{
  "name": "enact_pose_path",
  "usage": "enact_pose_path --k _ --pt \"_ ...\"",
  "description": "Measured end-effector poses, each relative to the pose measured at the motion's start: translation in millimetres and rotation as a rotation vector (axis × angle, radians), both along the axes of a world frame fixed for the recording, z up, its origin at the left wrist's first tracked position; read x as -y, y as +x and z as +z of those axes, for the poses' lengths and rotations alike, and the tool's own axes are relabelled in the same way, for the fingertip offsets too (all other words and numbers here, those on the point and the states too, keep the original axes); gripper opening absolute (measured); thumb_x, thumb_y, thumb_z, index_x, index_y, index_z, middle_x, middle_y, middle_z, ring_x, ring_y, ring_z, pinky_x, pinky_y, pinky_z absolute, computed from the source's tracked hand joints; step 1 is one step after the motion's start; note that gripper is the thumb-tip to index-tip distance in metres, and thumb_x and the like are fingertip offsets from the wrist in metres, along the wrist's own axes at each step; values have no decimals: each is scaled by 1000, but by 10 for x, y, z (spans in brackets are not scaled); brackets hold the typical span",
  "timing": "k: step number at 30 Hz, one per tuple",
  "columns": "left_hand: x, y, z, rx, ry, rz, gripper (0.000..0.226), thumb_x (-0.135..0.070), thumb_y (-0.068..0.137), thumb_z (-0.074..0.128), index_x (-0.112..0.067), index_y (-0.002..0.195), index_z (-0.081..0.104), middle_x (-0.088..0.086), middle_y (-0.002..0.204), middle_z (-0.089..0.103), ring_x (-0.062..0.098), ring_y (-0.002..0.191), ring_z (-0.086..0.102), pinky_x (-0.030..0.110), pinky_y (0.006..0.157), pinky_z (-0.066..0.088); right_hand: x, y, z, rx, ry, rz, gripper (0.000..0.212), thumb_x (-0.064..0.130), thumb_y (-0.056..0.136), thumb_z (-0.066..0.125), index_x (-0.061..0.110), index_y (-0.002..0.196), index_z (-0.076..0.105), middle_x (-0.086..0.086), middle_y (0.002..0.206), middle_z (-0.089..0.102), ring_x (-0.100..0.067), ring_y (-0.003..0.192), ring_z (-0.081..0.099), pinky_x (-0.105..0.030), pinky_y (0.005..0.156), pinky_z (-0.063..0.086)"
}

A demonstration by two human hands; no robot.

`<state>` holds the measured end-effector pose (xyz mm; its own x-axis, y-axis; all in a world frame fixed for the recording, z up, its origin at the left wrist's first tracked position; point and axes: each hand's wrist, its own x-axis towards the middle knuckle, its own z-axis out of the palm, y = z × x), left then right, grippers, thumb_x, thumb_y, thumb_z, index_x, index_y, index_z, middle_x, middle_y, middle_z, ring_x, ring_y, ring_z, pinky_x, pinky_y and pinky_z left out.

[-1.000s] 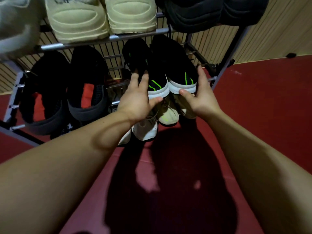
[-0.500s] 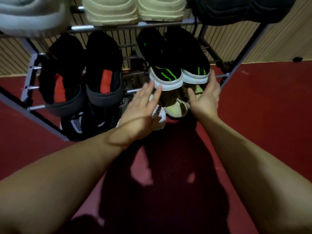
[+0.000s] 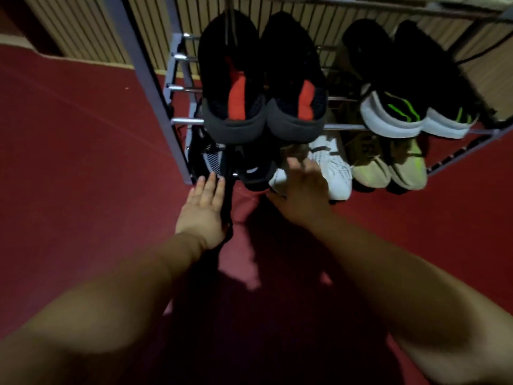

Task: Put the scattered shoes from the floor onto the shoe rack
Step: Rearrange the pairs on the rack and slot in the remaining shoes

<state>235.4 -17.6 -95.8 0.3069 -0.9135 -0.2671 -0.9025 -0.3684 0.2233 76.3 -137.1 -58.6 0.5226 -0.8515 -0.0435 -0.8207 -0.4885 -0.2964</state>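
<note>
Lining the shoe rack (image 3: 159,107), black-red sneakers (image 3: 236,107) beside black-green sneakers (image 3: 397,109).

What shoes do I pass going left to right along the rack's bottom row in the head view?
black shoe with a white mesh panel → second black shoe → white sneaker → pale yellow sneakers with neon green accents

Dark red floor (image 3: 83,162). Beige wall panelling (image 3: 83,23) with fine vertical ribs. Grey shoe rack (image 3: 144,68) with silver bars. Black shoes (image 3: 236,101) with red heel strips and dark grey soles. Black sneakers (image 3: 394,112) with neon-green stripes and white soles. Black shoe (image 3: 213,159) with a black-and-white mesh panel. White sneakers (image 3: 333,168) with faint grey knit markings. Pale yellow-green sneakers (image 3: 388,170).
</note>
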Motion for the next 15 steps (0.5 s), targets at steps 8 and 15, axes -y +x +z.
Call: enact_pose_path --k 8,15 --pt "-70 139 -3 43 -50 -78 79 -28 91 44 -18 151 -7 2 159 -10 20 146 -7 30 117 -4 138 929 18 -190 205 -122 105 60 85 52 5 148 -11 -23 150 25 -36 136 29 -41 108 28" --pt "-76 237 -14 35 -50 -112 81 -24 91 48 -21 151 -6 -1 159 -8 17 146 -5 29 118 -3 81 754 -13 -113 291 -175 97 50 87 55 22 149 -14 -26 150 20 -41 137 25 -44 109 28"
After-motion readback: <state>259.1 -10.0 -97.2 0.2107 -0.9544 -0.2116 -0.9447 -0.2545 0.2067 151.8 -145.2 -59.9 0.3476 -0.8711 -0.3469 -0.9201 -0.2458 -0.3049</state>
